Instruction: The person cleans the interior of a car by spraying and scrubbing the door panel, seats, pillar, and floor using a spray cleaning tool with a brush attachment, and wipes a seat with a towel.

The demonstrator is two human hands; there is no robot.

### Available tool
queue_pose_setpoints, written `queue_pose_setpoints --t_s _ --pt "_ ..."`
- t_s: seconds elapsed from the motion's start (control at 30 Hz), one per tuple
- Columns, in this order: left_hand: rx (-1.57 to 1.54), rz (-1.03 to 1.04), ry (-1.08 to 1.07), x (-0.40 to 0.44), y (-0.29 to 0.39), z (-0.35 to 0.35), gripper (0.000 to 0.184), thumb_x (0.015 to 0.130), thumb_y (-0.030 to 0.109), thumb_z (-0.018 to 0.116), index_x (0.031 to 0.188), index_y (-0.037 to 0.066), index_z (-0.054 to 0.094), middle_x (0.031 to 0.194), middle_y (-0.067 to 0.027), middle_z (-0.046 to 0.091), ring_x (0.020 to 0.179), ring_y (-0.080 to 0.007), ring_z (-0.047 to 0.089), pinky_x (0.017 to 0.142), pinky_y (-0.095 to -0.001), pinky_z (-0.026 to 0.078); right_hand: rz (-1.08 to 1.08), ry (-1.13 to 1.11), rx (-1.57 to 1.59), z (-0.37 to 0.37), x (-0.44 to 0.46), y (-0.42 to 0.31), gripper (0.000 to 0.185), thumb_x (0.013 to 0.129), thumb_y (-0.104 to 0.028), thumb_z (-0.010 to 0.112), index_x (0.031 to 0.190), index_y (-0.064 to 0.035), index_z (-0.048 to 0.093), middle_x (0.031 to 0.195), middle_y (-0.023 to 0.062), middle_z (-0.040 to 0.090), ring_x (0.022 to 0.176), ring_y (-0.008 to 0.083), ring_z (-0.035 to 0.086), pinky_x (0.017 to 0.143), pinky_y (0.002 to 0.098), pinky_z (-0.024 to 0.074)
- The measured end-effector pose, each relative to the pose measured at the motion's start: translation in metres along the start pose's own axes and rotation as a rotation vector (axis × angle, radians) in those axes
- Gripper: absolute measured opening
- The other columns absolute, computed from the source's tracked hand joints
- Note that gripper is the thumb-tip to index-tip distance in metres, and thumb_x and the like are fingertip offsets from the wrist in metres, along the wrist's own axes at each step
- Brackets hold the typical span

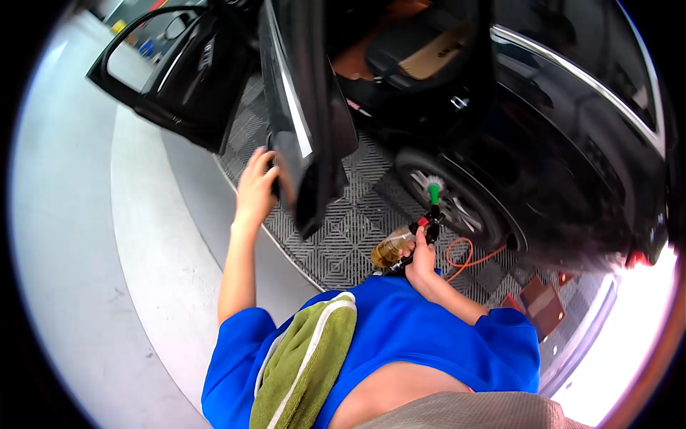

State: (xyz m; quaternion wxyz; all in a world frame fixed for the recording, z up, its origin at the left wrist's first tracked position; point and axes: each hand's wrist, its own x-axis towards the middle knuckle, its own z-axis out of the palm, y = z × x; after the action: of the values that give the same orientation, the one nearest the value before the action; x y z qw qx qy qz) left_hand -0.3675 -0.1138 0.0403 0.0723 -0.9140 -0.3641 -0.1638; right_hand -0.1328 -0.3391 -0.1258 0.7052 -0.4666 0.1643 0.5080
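My left hand [255, 187] is at the outer side of an open black car door [287, 118], its fingers curled at the handle area; the fingertips are partly hidden. My right hand [423, 261] grips a cleaning spray gun [432, 214] by its handle, low in front of my body. A bottle of yellowish liquid [389, 249] is attached to the gun. Its green nozzle [434, 193] ends in a pale brush tip pointing towards the car's wheel [450, 200]; I cannot tell whether they touch.
An orange hose [464, 263] loops beside the gun. Another open car door [186, 79] stands at the upper left. Inside the car, a dark seat [407, 53] shows. Grey grid tiles [343, 236] cover the floor under it. A green towel [307, 365] hangs over my blue shirt.
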Motion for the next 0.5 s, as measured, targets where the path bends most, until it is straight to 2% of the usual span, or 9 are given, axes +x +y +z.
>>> queue_pose_setpoints --t_s 0.07,0.13,0.2,0.23,0.27,0.33,0.4,0.43,0.5 --pt "0.020 -0.232 0.114 -0.045 -0.030 -0.020 0.041 0.063 -0.013 0.051 0.100 0.004 0.059 0.132 -0.0181 0.047 0.129 -0.0332 0.037 0.102 -0.0385 0.037 0.040 -0.044 -0.084 0.024 0.002 -0.005 0.032 0.090 -0.035 0.058 0.079 -0.0113 0.040 0.058 -0.0003 0.040 0.047 0.0122 0.040 0.047 0.0293 0.0397" --pt "-0.461 -0.554 0.269 -0.107 -0.079 -0.034 0.044 0.075 -0.002 0.051 0.117 0.007 0.057 0.136 -0.0157 0.045 0.130 -0.0289 0.038 0.102 -0.0378 0.035 -0.039 -0.239 -0.241 0.044 0.018 -0.011 0.033 0.090 -0.037 0.058 0.078 -0.0110 0.042 0.056 -0.0013 0.039 0.044 0.0109 0.038 0.044 0.0281 0.0390" --pt "-0.791 -0.848 0.493 -0.121 -0.074 -0.082 0.046 0.088 0.019 0.046 0.132 0.006 0.046 0.136 -0.0134 0.045 0.130 -0.0253 0.038 0.102 -0.0382 0.033 -0.061 -0.375 -0.385 0.070 0.039 -0.027 0.034 0.091 -0.038 0.056 0.076 -0.0102 0.043 0.055 -0.0011 0.042 0.042 0.0086 0.038 0.042 0.0262 0.0384" --pt "-0.803 -0.795 0.587 -0.118 -0.066 -0.103 0.054 0.095 0.036 0.036 0.135 0.000 0.039 0.136 -0.0146 0.045 0.130 -0.0237 0.038 0.103 -0.0382 0.031 -0.079 -0.468 -0.448 0.087 0.048 -0.033 0.032 0.091 -0.037 0.056 0.079 -0.0086 0.046 0.057 -0.0010 0.043 0.042 0.0079 0.039 0.043 0.0254 0.0383" --pt "-0.821 -0.766 0.614 -0.114 -0.057 -0.115 0.057 0.096 0.040 0.034 0.135 -0.001 0.039 0.136 -0.0152 0.045 0.129 -0.0222 0.038 0.105 -0.0374 0.029 -0.096 -0.557 -0.512 0.100 0.054 -0.038 0.030 0.091 -0.035 0.057 0.082 -0.0070 0.050 0.058 -0.0009 0.045 0.043 0.0073 0.040 0.043 0.0245 0.0383" --pt "-0.764 -0.765 0.691 -0.136 -0.105 -0.093 0.056 0.097 0.040 0.034 0.134 -0.002 0.040 0.136 -0.0148 0.045 0.128 -0.0219 0.039 0.106 -0.0353 0.027 -0.140 -0.651 -0.591 0.136 0.047 -0.051 0.028 0.092 -0.032 0.057 0.098 -0.0040 0.056 0.065 -0.0012 0.048 0.045 0.0060 0.042 0.043 0.0227 0.0374" --pt "-0.256 -0.892 0.828 -0.131 -0.143 -0.078 0.051 0.096 0.036 0.045 0.128 -0.003 0.044 0.127 -0.0146 0.051 0.120 -0.0228 0.045 0.101 -0.0314 0.032 -0.126 -0.863 -0.718 0.160 0.057 -0.064 0.034 0.094 -0.026 0.054 0.117 -0.0011 0.053 0.083 0.0016 0.057 0.046 0.0049 0.042 0.043 0.0202 0.0359" --pt "-0.243 -0.788 0.862 -0.120 -0.144 -0.095 0.046 0.096 0.037 0.045 0.118 -0.003 0.050 0.114 -0.0145 0.056 0.112 -0.0233 0.050 0.094 -0.0330 0.037 -0.120 -0.964 -0.695 0.176 0.045 -0.068 0.034 0.094 -0.023 0.052 0.119 0.0001 0.052 0.091 0.0039 0.059 0.046 0.0041 0.042 0.042 0.0194 0.0349" --pt "0.134 -0.953 0.763 -0.121 -0.185 -0.090 0.042 0.095 0.038 0.044 0.100 -0.003 0.052 0.099 -0.0234 0.057 0.099 -0.0371 0.052 0.085 -0.0420 0.040 -0.134 -1.092 -0.676 0.214 0.026 -0.079 0.035 0.095 -0.021 0.051 0.122 0.0013 0.050 0.098 0.0061 0.062 0.045 0.0032 0.041 0.041 0.0185 0.0340"
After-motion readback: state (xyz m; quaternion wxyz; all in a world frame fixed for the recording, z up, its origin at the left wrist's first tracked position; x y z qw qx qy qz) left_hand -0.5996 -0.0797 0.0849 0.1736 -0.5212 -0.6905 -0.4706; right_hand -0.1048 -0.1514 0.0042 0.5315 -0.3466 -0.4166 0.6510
